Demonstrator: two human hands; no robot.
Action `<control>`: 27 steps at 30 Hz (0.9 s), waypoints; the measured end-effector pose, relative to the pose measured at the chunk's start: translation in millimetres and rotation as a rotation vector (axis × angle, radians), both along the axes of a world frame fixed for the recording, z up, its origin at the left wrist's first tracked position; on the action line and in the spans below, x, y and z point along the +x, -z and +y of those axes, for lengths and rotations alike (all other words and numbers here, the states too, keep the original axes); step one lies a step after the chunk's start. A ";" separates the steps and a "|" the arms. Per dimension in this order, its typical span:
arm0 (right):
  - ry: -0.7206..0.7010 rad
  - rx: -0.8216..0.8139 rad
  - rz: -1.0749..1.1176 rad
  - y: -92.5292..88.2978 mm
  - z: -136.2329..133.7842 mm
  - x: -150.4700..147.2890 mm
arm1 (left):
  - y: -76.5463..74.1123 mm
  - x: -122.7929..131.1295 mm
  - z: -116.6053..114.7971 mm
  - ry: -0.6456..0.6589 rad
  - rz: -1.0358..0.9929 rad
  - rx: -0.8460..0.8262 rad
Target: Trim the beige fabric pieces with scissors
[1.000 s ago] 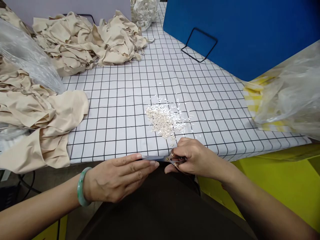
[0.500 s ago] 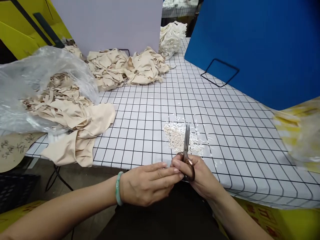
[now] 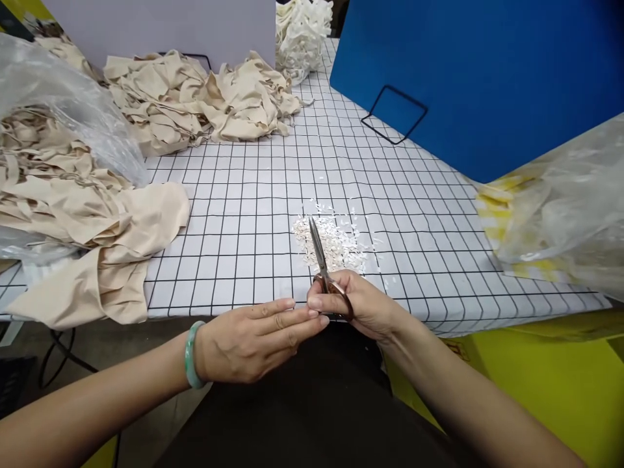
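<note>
A white cotton-like tablecloth with a thin black grid (image 3: pixel 234 208) spreads beneath everything. At the far left, heaped crumpled beige fabric scraps (image 3: pixel 166 97) lie before a flat pale-lilac panel (image 3: pixel 170 26), near a bundle of white strips (image 3: pixel 303 42). Nearer, a clear plastic bag (image 3: pixel 100 123) spills loose beige cloth pieces (image 3: pixel 107 221). Rightward, a square black wire frame (image 3: pixel 407 97) meets a large blue panel's (image 3: pixel 478 71) lower edge; cloudy translucent plastic (image 3: pixel 570 201) partly covers a yellow-and-white checked sheet (image 3: pixel 494 205).

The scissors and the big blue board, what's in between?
In the head view, from the scissors: little pale bits, checked tablecloth, then a black wire frame by the blue board.
</note>
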State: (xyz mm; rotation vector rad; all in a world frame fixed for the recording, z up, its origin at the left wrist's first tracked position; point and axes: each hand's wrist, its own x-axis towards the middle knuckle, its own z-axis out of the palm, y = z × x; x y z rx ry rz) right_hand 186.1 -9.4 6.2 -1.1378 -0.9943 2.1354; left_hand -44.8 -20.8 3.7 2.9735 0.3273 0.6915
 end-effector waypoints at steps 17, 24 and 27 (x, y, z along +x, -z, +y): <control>-0.086 0.019 0.142 1.0 -1.2 12.2 | -2.6 2.2 -0.4 0.044 -0.042 -0.064; -0.183 0.180 0.036 -1.6 1.5 17.1 | -4.5 1.5 -1.3 0.057 -0.036 -0.084; -0.177 0.212 0.018 -2.4 0.6 15.0 | -4.6 1.3 -1.9 0.060 -0.047 -0.095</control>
